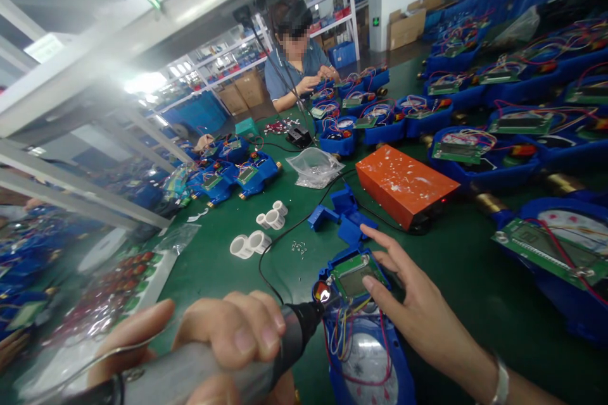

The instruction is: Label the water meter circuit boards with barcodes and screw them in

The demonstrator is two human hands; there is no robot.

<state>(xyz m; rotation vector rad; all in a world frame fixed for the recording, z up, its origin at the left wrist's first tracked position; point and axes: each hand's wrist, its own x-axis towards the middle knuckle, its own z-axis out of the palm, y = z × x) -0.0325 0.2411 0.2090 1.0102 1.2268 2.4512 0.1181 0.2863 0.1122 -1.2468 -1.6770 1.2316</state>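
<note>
The blue case [403, 367] lies at the lower centre of the frame, its long axis running nearly up and down and leaning a little right towards the bottom edge. Its circuit board [350, 264], with a small screen [356, 283], sits at the upper end; a round dial [370, 361] lies below, with loose wires [342, 324] between them.

The left hand [232, 329], at the lower left, is wrapped firmly around an electric screwdriver [166, 374]. The tool slants up and to the right, across the case's long axis, so the case lies to the right of this hand. The tip reaches the left edge of the board, just beside a round red part [321, 291]; whether it touches anything there, I cannot tell.

The right hand [418, 304] comes in from the lower right, fingers spread apart and not closed around anything. Its thumb lies over the right part of the screen, and its forefinger stretches to the blue plastic pieces [350, 229] just above the case; contact there is unclear. This hand lies nearer the board than the left hand, which meets it only through the tool.
</note>
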